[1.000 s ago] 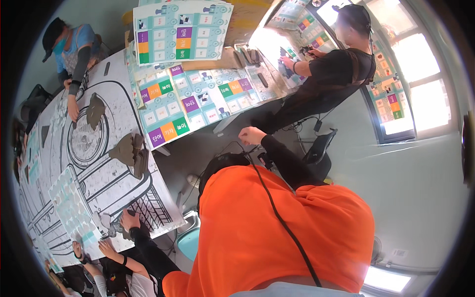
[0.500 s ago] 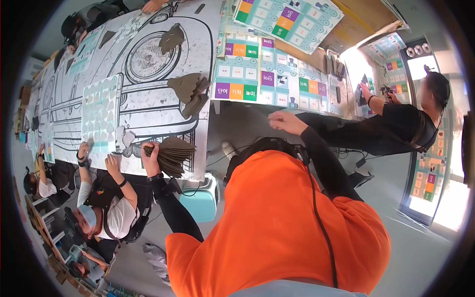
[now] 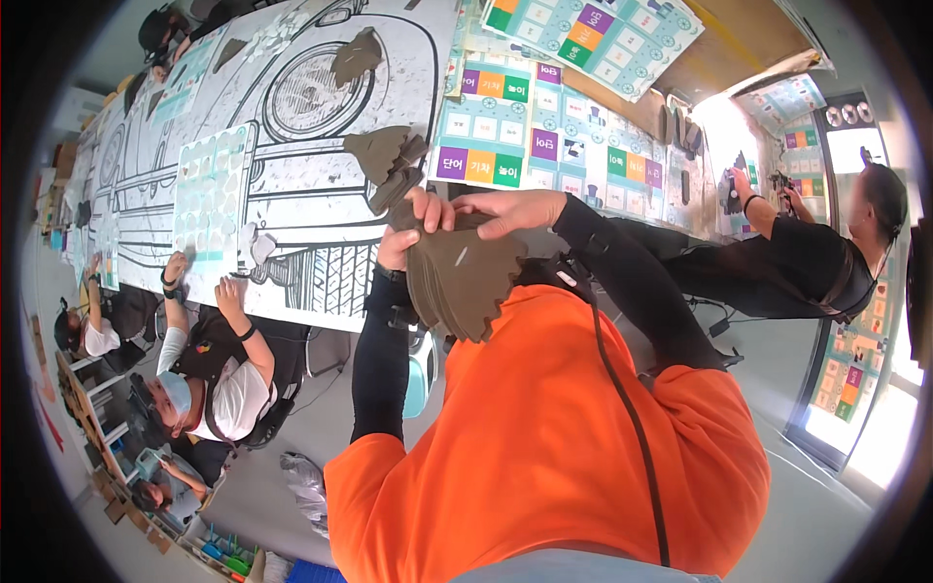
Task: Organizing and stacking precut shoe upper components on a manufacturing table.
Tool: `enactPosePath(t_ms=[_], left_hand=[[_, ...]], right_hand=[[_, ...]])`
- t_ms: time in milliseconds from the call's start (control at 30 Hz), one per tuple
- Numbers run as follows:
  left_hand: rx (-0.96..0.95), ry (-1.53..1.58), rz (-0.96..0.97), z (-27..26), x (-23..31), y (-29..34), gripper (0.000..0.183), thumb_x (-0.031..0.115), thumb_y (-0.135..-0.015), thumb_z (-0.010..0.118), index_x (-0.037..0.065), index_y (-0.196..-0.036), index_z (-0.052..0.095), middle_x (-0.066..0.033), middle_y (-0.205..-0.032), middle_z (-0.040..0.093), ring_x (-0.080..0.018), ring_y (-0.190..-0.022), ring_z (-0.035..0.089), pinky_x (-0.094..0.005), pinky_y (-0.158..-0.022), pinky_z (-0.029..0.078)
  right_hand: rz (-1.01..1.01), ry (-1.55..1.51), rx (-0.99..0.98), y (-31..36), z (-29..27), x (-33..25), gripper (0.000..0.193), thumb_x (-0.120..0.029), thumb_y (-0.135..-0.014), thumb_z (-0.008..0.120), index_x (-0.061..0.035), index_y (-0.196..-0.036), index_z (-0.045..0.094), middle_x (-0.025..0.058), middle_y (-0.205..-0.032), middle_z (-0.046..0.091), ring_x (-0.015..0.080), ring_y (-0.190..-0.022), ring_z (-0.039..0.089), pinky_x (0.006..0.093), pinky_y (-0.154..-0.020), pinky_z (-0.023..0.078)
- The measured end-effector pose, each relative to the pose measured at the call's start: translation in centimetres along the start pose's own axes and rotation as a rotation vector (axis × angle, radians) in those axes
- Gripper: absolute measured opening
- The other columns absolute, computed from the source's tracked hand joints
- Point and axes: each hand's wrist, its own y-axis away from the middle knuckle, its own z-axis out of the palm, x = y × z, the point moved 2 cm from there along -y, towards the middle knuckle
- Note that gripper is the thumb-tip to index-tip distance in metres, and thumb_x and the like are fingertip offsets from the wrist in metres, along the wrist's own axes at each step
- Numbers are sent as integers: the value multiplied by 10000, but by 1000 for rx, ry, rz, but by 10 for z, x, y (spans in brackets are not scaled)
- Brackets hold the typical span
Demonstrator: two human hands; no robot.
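A stack of dark grey-brown sheet pieces with jagged, zigzag edges [image 3: 462,282] is in front of my chest, just off the table's near edge. My left hand [image 3: 400,243] is closed round its upper left corner, with thumb and fingertips pressed on it. Along the top edge, my right hand [image 3: 520,211] grips the same stack, its thumb lying over the front. More fan-shaped pieces of the same colour [image 3: 384,155] lie in a loose pile on the table just beyond my left hand. Another small pile [image 3: 357,58] rests farther back.
The table [image 3: 335,204] carries a large black-and-white car drawing. A teal sheet of cut-out shapes [image 3: 209,204] lies before a seated person [image 3: 228,389] at left. Colourful printed sheets [image 3: 486,126] cover the surface ahead. A person in black [image 3: 816,243] stands at right; a teal bin [image 3: 420,374] is below.
My left hand has carried the stack rightward, from the table edge to in front of me. My right hand, empty before, has come left and taken hold of the stack too.
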Motion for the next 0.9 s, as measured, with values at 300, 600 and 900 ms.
enactPosePath(t_ms=[300, 600, 900], left_hand=[[190, 70, -151, 18, -71, -51, 541, 303, -784, 628, 55, -1221, 426, -94, -1109, 522, -263, -1105, 474, -373, -977, 390], [368, -284, -533, -19, -125, -74, 747, 596, -981, 276, 8, -1441, 299, -123, -1437, 416, -225, -1316, 411, -365, -1074, 345], [582, -710, -589, -54, -176, -110, 793, 128, -716, 823, -62, -1333, 362, -163, -1207, 545, -231, -1095, 563, -338, -929, 470]], right_hand=[[119, -438, 231, 62, -27, 26, 791, -166, -775, 742, 57, -1405, 318, 120, -1350, 438, 186, -1253, 422, 308, -1051, 350], [121, -298, 335, 117, -105, 84, 636, -186, -775, 762, 49, -1304, 498, 116, -1209, 595, 174, -1100, 556, 309, -969, 427], [192, -351, 416, 114, -162, 152, 658, -236, -785, 773, 37, -1305, 475, 142, -1224, 576, 185, -1102, 561, 319, -948, 448]])
